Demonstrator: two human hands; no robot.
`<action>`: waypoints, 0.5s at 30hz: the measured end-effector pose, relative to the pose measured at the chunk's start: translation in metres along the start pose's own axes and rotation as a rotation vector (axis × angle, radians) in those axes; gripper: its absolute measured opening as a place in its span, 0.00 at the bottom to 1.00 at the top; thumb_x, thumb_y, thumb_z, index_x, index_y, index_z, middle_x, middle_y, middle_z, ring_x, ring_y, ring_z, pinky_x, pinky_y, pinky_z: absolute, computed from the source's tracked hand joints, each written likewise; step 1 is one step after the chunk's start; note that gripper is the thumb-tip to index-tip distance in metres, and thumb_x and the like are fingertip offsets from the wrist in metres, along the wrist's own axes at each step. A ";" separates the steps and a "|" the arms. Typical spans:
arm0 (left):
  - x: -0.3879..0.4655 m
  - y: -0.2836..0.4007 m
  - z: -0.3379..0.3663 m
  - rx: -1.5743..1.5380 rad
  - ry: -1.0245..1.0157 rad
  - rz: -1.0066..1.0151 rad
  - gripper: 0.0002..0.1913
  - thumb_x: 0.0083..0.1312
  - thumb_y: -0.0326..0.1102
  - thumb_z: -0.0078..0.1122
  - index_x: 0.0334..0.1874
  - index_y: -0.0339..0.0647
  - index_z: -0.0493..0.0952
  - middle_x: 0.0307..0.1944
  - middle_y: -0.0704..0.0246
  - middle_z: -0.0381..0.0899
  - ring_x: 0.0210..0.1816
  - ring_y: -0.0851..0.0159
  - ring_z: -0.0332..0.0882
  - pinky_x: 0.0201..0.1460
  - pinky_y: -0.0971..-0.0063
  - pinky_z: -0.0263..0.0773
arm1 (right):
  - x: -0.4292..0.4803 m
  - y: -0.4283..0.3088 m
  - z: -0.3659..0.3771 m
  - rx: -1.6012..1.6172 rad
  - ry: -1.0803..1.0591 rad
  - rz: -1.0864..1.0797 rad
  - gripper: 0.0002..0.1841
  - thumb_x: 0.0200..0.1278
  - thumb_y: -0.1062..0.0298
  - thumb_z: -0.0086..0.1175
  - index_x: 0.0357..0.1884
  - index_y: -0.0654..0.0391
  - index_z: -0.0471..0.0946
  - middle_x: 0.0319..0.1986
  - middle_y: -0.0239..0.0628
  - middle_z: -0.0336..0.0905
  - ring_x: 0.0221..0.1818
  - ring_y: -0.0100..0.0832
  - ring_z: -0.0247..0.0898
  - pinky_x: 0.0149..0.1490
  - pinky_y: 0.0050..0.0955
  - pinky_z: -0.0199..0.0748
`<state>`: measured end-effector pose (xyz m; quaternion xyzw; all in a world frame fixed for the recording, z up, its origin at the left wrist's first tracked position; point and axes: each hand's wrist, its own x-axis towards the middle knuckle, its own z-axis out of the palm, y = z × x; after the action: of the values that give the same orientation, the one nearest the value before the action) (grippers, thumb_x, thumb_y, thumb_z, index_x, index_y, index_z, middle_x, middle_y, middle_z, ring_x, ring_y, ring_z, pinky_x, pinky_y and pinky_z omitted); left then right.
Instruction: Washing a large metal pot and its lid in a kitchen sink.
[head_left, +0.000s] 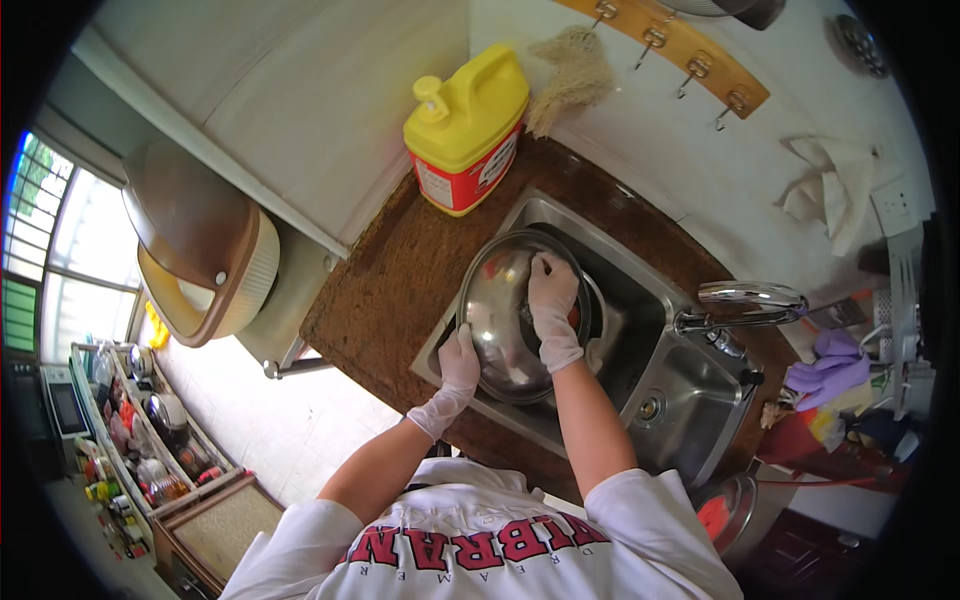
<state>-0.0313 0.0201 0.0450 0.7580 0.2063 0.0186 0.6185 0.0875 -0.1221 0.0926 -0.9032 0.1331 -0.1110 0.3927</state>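
A round, shiny metal lid or bowl (502, 360) rests over the large basin of a stainless steel sink (626, 277). My left hand (459, 360), in a thin whitish glove, grips its left rim with the thumb on the upper face. On the right part of the same metal surface lies my right hand (553, 289), gloved alike, its fingers curled inward. Whether something is pinched in those fingers is hidden. Part of another metal vessel (596, 304) shows beneath, at the right edge.
A chrome faucet (742, 296) stands right of the basins, beside the smaller basin (686, 420). A yellow jug (469, 127) is on the brown counter (382, 277) behind the sink. Purple gloves (829, 367) hang at the right. A brown-lidded container (202, 247) stands at the left.
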 end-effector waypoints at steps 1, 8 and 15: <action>0.001 -0.003 -0.002 0.004 -0.001 0.010 0.16 0.75 0.38 0.42 0.44 0.30 0.77 0.36 0.51 0.80 0.39 0.48 0.78 0.46 0.63 0.70 | -0.008 -0.004 0.004 0.008 0.007 -0.001 0.11 0.63 0.61 0.51 0.39 0.55 0.81 0.38 0.47 0.80 0.39 0.50 0.77 0.45 0.43 0.75; -0.001 0.001 0.001 -0.003 0.052 0.093 0.20 0.74 0.40 0.42 0.38 0.28 0.77 0.27 0.48 0.78 0.31 0.45 0.77 0.35 0.59 0.68 | 0.022 0.003 -0.022 0.002 -0.193 -0.055 0.08 0.59 0.64 0.54 0.33 0.54 0.83 0.32 0.49 0.81 0.41 0.47 0.79 0.47 0.39 0.77; 0.006 -0.012 -0.014 0.046 0.102 0.075 0.19 0.74 0.40 0.42 0.37 0.27 0.77 0.28 0.46 0.78 0.31 0.43 0.77 0.35 0.58 0.68 | -0.025 -0.016 -0.014 -0.106 -0.361 -0.116 0.06 0.54 0.70 0.54 0.27 0.54 0.83 0.30 0.45 0.82 0.37 0.48 0.79 0.43 0.42 0.75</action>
<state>-0.0333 0.0367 0.0351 0.7773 0.2094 0.0757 0.5884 0.0623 -0.1131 0.1114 -0.9340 0.0139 0.0374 0.3551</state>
